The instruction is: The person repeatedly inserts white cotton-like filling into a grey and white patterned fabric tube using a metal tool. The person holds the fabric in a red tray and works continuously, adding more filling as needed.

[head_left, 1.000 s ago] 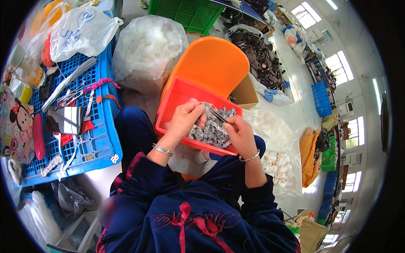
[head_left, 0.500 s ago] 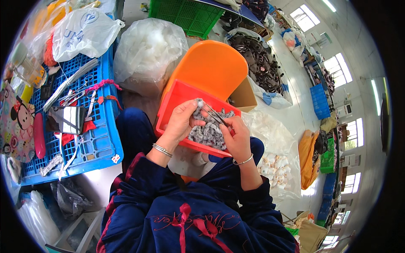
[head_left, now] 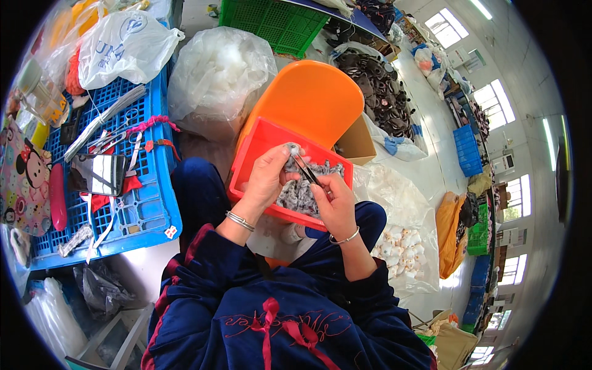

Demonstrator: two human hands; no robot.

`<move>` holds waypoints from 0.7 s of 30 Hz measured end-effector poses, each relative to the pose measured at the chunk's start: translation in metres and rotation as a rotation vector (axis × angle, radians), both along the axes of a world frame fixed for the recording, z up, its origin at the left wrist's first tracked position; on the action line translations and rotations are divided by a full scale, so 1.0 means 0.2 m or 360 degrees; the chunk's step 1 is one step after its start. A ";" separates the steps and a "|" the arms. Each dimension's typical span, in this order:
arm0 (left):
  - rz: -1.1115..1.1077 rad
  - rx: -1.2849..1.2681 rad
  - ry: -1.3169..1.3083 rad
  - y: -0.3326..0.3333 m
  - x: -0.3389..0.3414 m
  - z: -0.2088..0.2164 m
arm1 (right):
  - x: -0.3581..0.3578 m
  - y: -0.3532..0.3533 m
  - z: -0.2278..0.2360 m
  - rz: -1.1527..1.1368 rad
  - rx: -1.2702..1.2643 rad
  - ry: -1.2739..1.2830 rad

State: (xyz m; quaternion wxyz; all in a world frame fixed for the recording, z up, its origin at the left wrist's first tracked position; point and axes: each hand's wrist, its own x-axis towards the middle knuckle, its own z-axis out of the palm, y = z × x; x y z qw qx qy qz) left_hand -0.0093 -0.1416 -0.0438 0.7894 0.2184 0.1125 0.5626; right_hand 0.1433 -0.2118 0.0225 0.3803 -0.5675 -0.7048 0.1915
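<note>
My left hand (head_left: 266, 179) is closed in a pinch on a small grey fluffy plush piece (head_left: 292, 148). My right hand (head_left: 336, 206) grips a pair of dark tweezers (head_left: 306, 171), whose tips reach up to that piece; whether they go inside it is too small to tell. Both hands are over a red plastic bin (head_left: 254, 139) that rests at my lap. Inside it lies a heap of similar grey fluffy pieces (head_left: 299, 196), partly hidden by my fingers.
An orange chair (head_left: 317, 92) stands just beyond the bin, beside a clear bag of white stuffing (head_left: 219, 74). At left, a blue crate (head_left: 148, 213) holds scissors, a phone (head_left: 105, 175) and ribbons. Small white plush pieces (head_left: 404, 251) lie on plastic sheeting at right; dark pieces (head_left: 373, 86) are piled farther off.
My right hand has shifted a little left, and the tweezers now stand steeper against the grey piece. The left hand keeps its pinch in nearly the same place.
</note>
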 end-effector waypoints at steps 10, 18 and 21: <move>-0.0055 0.0041 0.0015 0.01 0.01 -0.03 | 0.01 0.00 0.01 -0.0119 0.0058 -0.0016; 0.0019 0.0011 0.0184 0.01 0.00 -0.03 | 0.07 0.03 0.13 0.0034 0.0027 -0.0331; -0.0044 0.0169 0.0454 0.02 -0.03 -0.01 | 0.09 0.04 0.22 0.0111 -0.0032 -0.0500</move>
